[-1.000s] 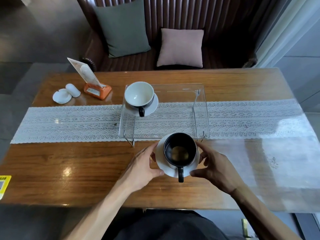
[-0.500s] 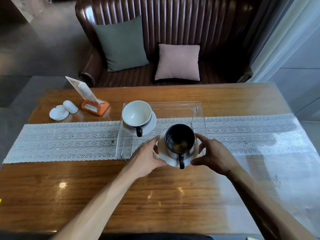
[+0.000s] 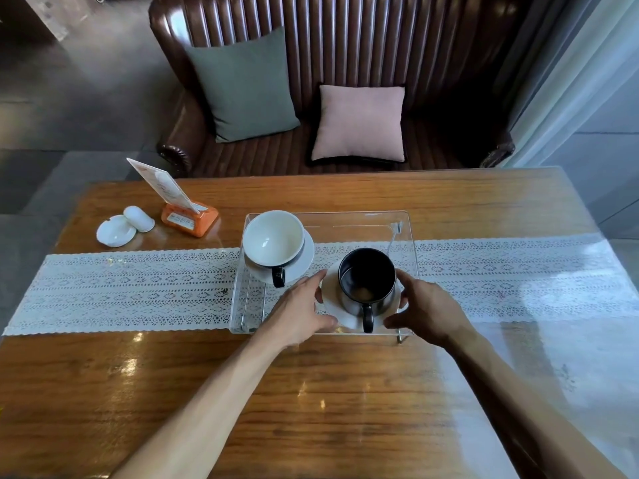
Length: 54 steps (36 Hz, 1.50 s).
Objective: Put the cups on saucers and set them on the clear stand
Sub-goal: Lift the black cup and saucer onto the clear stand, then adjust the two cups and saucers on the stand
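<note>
Wooden table: glossy black cup

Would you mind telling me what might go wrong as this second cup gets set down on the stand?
1. The black cup merely stands on its saucer, which both hands, left hand and right hand, grip by the rim; a tilt could slide it off.
2. The saucer sits near the clear stand's front edge, so it might tip off.
3. The white cup is close on the left; a nudge could knock it.
</note>
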Available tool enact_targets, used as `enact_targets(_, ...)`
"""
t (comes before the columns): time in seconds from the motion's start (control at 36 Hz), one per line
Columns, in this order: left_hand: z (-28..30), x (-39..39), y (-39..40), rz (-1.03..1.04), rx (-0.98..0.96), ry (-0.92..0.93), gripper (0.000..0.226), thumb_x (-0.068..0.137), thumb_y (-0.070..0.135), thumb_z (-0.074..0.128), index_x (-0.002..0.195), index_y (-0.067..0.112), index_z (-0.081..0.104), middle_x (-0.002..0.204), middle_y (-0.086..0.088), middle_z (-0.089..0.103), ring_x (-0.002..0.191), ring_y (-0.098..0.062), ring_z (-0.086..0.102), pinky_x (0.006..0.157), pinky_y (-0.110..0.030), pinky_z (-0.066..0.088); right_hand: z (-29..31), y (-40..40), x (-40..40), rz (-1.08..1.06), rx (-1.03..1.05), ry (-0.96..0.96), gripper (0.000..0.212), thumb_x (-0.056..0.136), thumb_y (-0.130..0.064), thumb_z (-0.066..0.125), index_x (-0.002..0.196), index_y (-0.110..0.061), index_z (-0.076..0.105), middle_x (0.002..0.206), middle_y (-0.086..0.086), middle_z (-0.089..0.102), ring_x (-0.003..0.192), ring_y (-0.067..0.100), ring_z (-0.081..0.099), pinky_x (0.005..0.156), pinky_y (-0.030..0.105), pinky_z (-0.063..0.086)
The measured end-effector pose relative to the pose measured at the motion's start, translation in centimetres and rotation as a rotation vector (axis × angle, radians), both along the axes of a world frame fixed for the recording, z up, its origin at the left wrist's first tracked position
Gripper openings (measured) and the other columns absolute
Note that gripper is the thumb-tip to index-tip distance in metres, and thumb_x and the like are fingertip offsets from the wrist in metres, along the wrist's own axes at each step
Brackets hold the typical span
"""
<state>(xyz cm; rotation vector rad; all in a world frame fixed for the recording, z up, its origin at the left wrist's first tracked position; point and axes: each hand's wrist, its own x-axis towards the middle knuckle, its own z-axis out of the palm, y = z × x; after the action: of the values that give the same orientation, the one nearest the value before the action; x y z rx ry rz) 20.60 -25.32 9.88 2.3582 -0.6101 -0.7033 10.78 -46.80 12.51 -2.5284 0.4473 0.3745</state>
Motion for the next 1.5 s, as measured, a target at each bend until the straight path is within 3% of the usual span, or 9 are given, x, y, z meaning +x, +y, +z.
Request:
enact_targets(0.22,0.5,-0.1,-0.4,-0.017,0.042,-0.001,0.093,0.08,0.034,0.075,0.153,0.029,0.018,0.111,0.008,0.044,0.099,-0.015,0.051,0.082,-0.027,0.04,-0.4,-0.2,-0.2,0.013,-0.098,-0.037,0.073,0.073,-0.039,0.08,0.135,-0.032,0.043,0.099,0.0,0.067,0.084,0.021,0.062,0.056,0.03,0.044)
enact_targets(0.33,0.4,-2.1,0.2,-0.002,0.069,-0.16,0.076,0.087,0.041,0.064,0.151,0.024,0.027,0.117,0.008,0.047,0.115,-0.014,0.049,0.091,-0.025,0.038,-1.1,0.6,-2.0,0.047,-0.257,-0.135,0.056,0.083,-0.05,0.067,0.129,-0.031,0.041,0.105,-0.005,0.061,0.092,0.021,0.063,0.055,0.031,0.047)
enact_targets(0.42,0.2,-3.7,0.5,-0.022,0.15,-0.332,0.068,0.091,0.05,0.053,0.149,0.02,0.032,0.131,0.005,0.048,0.125,-0.015,0.042,0.103,-0.032,0.038,-1.7,1.8,-3.3,0.057,-0.397,-0.177,0.06,0.084,-0.05,0.064,0.135,-0.024,0.045,0.106,-0.001,0.062,0.096,0.025,0.058,0.054,0.032,0.042)
enact_targets(0.53,0.1,-5.2,0.6,-0.028,0.207,-0.487,0.064,0.093,0.056,0.041,0.142,0.016,0.044,0.139,-0.002,0.048,0.129,-0.022,0.042,0.1,-0.04,0.041,-2.5,3.0,-4.5,-0.021,-0.491,-0.256,0.062,0.087,-0.054,0.056,0.135,-0.015,0.053,0.127,0.007,0.061,0.115,0.038,0.051,0.079,0.047,0.048)
enact_targets(0.61,-0.2,-5.8,0.9,-0.039,0.211,-0.567,0.06,0.096,0.054,0.039,0.14,0.014,0.048,0.151,-0.006,0.041,0.139,-0.026,0.035,0.105,-0.044,0.038,-3.0,3.4,-5.2,-0.015,-0.485,-0.244,0.069,0.091,-0.058,0.037,0.142,-0.012,0.048,0.147,0.008,0.05,0.141,0.041,0.034,0.105,0.055,0.037)
enact_targets(0.69,-0.7,-6.5,1.4,-0.124,0.207,-0.615,0.059,0.098,0.052,0.035,0.142,0.014,0.047,0.154,-0.005,0.039,0.146,-0.025,0.027,0.114,-0.045,0.026,-3.7,3.6,-6.1,0.024,-0.459,-0.26,0.069,0.096,-0.057,0.031,0.147,-0.013,0.04,0.156,0.003,0.039,0.149,0.036,0.017,0.115,0.059,0.025)
enact_targets(0.94,-1.7,-7.8,2.5,-0.253,0.369,-0.57,0.07,0.098,0.059,0.024,0.154,0.016,0.022,0.163,-0.001,0.013,0.151,-0.025,0.003,0.117,-0.053,0.01,-4.7,3.4,-8.8,0.158,-0.441,-0.28,0.065,0.099,-0.055,0.03,0.152,-0.019,0.03,0.16,-0.003,0.029,0.151,0.031,0.011,0.115,0.065,0.019)
enact_targets(1.25,-1.3,-7.1,1.5,-0.246,0.404,-0.542,0.073,0.098,0.062,0.015,0.155,0.016,0.014,0.163,-0.001,0.007,0.151,-0.024,-0.002,0.121,-0.046,0.002,-4.3,2.8,-7.9,0.184,-0.467,-0.184,0.07,0.097,-0.06,0.024,0.155,-0.021,0.023,0.161,-0.005,0.025,0.15,0.037,0.01,0.112,0.071,0.011)
enact_targets(1.5,-1.2,-5.6,-0.1,-0.217,0.367,-0.524,0.077,0.095,0.063,0.007,0.155,0.017,0.003,0.164,0.0,-0.007,0.149,-0.021,-0.016,0.122,-0.044,0.0,-3.8,1.9,-5.4,0.138,-0.466,-0.153,0.068,0.098,-0.059,0.018,0.151,-0.019,0.033,0.157,-0.006,0.034,0.148,0.037,0.015,0.109,0.075,0.017)
